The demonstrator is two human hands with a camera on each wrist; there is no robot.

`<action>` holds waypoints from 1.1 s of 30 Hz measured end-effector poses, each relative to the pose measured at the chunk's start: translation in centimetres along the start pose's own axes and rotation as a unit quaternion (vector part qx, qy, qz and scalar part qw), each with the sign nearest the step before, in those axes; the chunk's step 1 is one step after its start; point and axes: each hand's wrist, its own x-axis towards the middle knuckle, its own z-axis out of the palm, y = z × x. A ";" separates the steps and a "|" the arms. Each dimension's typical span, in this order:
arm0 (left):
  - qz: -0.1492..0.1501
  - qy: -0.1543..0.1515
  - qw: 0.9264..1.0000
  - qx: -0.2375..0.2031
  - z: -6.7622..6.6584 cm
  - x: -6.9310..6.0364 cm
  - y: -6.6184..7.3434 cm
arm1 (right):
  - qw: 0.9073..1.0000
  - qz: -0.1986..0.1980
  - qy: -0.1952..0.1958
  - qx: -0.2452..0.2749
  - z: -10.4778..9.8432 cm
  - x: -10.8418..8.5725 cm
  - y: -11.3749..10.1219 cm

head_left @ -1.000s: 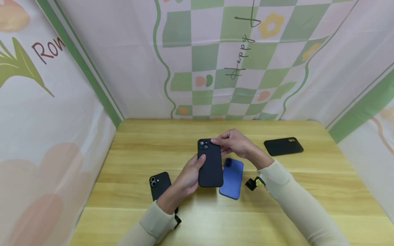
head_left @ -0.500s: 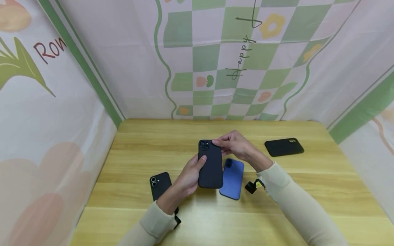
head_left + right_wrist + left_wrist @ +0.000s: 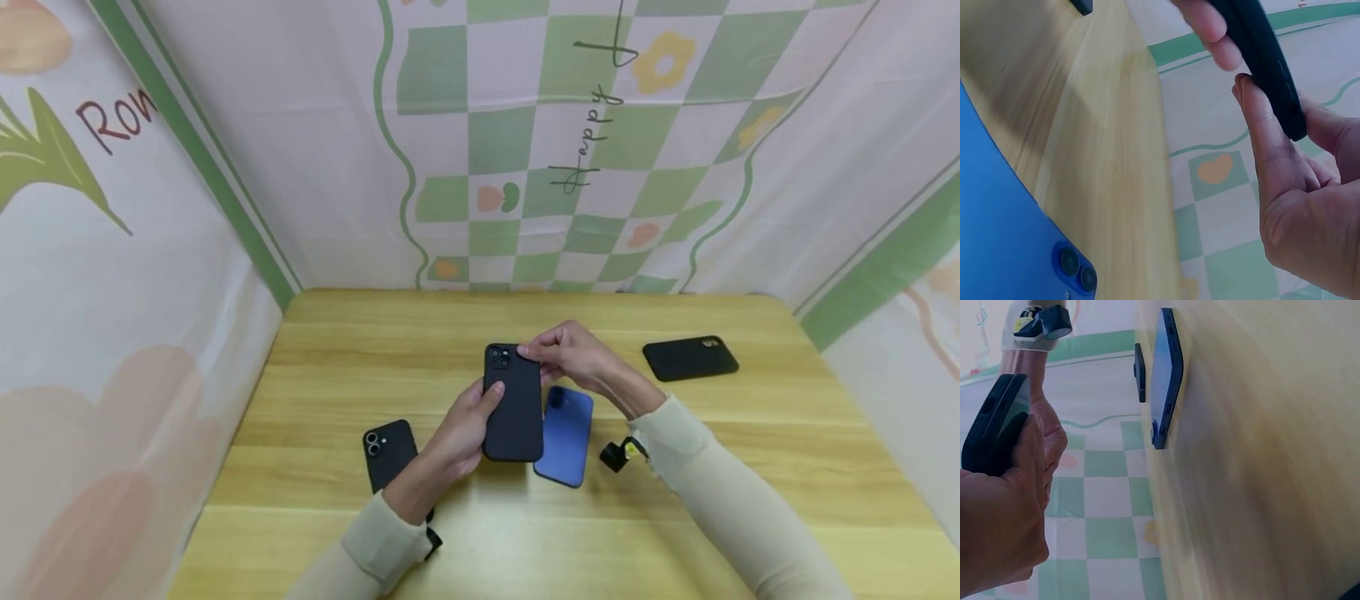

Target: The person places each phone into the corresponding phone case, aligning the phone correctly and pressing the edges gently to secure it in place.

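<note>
Black and matte, a cased phone (image 3: pixel 513 421) is held above the wooden table (image 3: pixel 615 542), its camera lenses turned toward the head camera. Its left side is gripped by the left hand (image 3: pixel 463 427), the thumb being laid on the back and the fingers placed behind. Its upper right corner is pinched between the thumb and fingers of the right hand (image 3: pixel 573 354). Below it, just to the right, a blue phone (image 3: pixel 566 440) is laid back up. Toward the far right, a black case (image 3: pixel 692 359) with a camera cut-out is seen. To the left, a dark phone (image 3: pixel 390 450) is partly hidden by the left forearm. Behind, the table is bordered by a checked cloth (image 3: pixel 498 142).
</note>
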 end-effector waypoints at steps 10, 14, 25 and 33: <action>-0.001 0.019 1.000 -0.011 0.1 0.1 0.2 | 1.000 -0.003 -0.003 0.001 0.3 0.1 -0.4; -0.004 0.021 1.000 -0.010 0.1 0.1 0.2 | 1.000 -0.002 -0.003 0.006 0.3 0.0 -0.5; -0.002 0.005 1.000 0.002 0.1 -0.3 0.4 | 1.000 -0.002 -0.021 0.008 0.1 -0.1 -0.6; -0.004 -0.031 0.999 -0.005 0.2 -0.3 0.7 | 0.998 0.002 -0.044 -0.038 0.4 0.4 -2.1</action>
